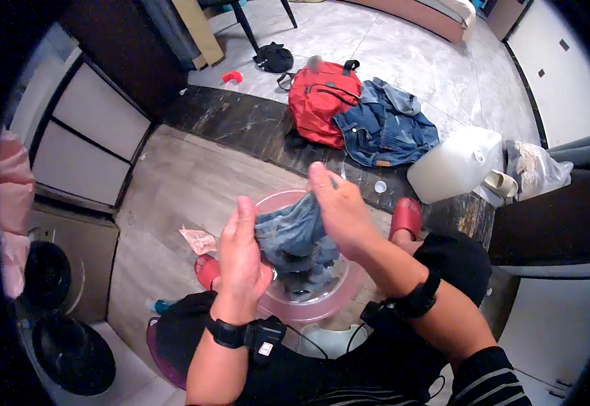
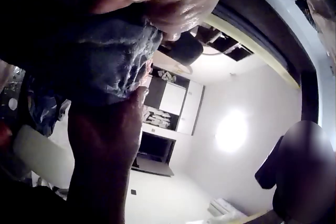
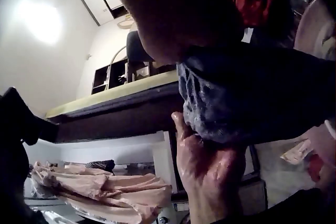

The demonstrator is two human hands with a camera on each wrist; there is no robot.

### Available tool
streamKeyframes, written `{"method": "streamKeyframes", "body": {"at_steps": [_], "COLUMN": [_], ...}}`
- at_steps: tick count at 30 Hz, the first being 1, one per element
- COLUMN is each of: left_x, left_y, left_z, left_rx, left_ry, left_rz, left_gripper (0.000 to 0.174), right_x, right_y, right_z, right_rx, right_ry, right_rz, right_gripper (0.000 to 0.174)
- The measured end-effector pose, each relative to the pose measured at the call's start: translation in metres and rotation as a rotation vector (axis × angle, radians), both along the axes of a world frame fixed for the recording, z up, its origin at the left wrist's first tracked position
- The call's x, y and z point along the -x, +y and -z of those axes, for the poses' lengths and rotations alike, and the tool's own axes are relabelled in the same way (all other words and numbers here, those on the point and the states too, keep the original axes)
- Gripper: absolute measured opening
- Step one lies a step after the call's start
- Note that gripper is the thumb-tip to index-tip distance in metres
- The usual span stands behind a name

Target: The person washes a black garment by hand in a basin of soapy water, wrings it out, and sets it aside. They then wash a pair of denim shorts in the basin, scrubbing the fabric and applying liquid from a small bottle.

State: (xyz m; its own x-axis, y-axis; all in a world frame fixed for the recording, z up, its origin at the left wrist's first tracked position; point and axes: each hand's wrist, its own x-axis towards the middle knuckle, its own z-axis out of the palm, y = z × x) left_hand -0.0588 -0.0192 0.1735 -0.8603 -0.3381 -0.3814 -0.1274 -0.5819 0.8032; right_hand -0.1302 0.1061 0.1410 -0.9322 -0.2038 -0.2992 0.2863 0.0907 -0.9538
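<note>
A wet piece of blue denim clothing [image 1: 287, 233] is stretched between my two hands, above a pink basin [image 1: 302, 311]. My left hand [image 1: 241, 247] holds its left side, thumb pointing up and fingers partly behind the cloth. On the other side, my right hand [image 1: 339, 210] grips the denim, its thumb also raised. The lower part of the cloth hangs into the basin, where water shows around it. In the right wrist view, the wet folds of the denim [image 3: 202, 103] lie against the left palm, which glistens. The left wrist view shows the bunched denim [image 2: 113, 61] between both hands.
Beyond the basin lie a red backpack [image 1: 322, 101], a denim jacket [image 1: 390, 128] and a white plastic jug [image 1: 454, 166]. A small white cap [image 1: 380, 187] sits near the jug. Red slippers [image 1: 406, 216] are on the feet beside the basin. A pink-and-white packet [image 1: 199, 239] lies at left.
</note>
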Motion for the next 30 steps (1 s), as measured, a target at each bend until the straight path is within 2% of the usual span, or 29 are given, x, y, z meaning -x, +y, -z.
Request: {"method": "streamKeyframes", "body": {"at_steps": [1,3,8,12,15,17,20,24,30], "left_x": [-0.002,-0.004,-0.009,-0.014,-0.016,-0.018,-0.016,-0.013,-0.014], "left_y": [-0.002,-0.001,-0.008,-0.009,-0.006,-0.009,-0.010,-0.010,-0.014], "left_z": [0.001,0.003,0.021,0.022,0.017,0.025,0.031,0.019,0.019], "left_rx": [-0.015,0.018,0.003,-0.002,0.035,0.085,0.073,-0.008,-0.138], "left_ry": [0.089,0.092,0.100,0.076,0.063,0.069,0.072,0.089,0.093], "left_rz": [0.053,0.074,0.131,0.164,0.182,0.218,0.157,0.121,0.080], "left_gripper": [0.028,0.024,0.018,0.021,0.024,0.025,0.025,0.027,0.028], "right_x": [0.002,0.001,0.001,-0.001,-0.001,-0.001,-0.005,-0.001,-0.009], "right_y": [0.002,0.004,0.009,0.008,0.009,0.008,0.006,0.002,0.006], "right_z": [0.002,-0.011,-0.020,-0.023,-0.021,-0.022,-0.030,-0.016,-0.017], "right_rx": [0.078,0.249,0.305,0.367,0.298,0.303,0.376,0.332,0.314], "right_ry": [-0.016,-0.136,-0.166,-0.220,-0.226,-0.241,-0.277,-0.215,-0.269], "right_rz": [0.027,0.062,0.070,0.087,0.067,0.054,0.041,0.025,-0.083], "right_gripper": [0.045,0.041,0.043,0.044,0.043,0.043,0.040,0.031,0.029]}}
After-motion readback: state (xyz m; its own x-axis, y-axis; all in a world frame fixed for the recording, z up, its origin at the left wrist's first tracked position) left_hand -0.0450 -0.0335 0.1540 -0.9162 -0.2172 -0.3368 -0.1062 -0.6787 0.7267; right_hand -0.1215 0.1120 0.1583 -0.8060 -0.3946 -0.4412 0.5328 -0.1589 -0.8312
